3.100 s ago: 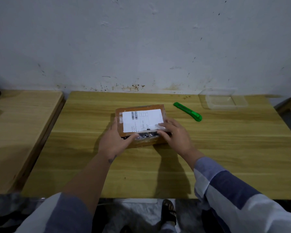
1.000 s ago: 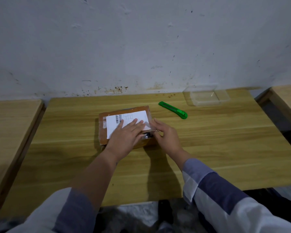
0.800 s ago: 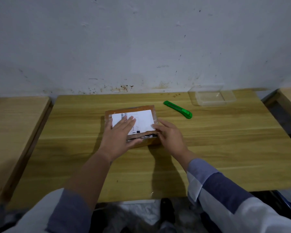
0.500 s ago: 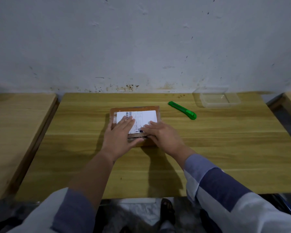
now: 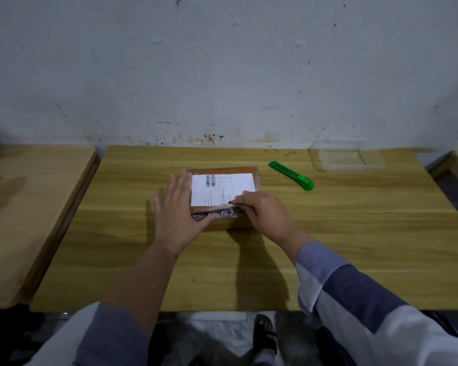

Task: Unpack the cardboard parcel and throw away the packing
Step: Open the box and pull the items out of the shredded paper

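While left hand [image 5: 175,210] lies flat, right hand [image 5: 262,211] pinches one parcel [image 5: 224,192]; one knife [image 5: 291,176].

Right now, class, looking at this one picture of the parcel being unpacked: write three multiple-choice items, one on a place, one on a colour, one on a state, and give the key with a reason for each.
1. Where does the knife lie?
A. On the parcel
B. On the table, right of the parcel
C. In the tub

2. What colour is the knife?
A. Green
B. Red
C. Yellow

3. How is the left hand?
A. Flat, fingers straight, against the parcel's left side
B. Curled round the knife
C. Off the table, hanging down

Key:
1 B: the knife rests on the bare table, between the parcel and the clear tub, touching neither.
2 A: its whole handle is bright green.
3 A: the fingers lie straight along the parcel's left edge, while the right hand curls at the near right edge, picking at the tape.
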Demonstrator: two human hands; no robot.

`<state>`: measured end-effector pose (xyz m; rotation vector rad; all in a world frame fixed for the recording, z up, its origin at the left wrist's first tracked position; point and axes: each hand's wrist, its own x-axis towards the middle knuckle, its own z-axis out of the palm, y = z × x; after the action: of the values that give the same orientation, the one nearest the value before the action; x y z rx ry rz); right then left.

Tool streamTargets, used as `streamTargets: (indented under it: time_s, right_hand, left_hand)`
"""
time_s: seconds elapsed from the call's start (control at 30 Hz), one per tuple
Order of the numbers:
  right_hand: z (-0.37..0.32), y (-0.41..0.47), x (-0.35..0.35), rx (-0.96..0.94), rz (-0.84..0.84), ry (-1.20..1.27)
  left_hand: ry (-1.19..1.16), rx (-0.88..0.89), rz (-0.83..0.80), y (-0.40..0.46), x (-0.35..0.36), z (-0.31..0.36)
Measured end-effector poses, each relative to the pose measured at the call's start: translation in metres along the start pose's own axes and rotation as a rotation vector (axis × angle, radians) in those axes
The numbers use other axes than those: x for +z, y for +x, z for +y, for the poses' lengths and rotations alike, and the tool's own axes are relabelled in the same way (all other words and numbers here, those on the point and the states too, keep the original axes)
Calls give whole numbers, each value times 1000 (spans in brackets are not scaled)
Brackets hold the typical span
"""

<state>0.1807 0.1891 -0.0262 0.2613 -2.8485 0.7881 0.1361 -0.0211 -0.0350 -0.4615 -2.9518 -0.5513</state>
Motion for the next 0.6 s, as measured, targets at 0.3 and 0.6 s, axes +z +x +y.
streamTargets:
  time_s: [0.3, 0.6]
  right_hand:
    - [-26, 10, 20, -50, -166, -135]
    - [-50, 36, 15, -44, -312, -131]
  left_hand:
    - [-431, -246, -248, -8, 5, -40]
    - [-472, -147, -197, -8, 4, -38]
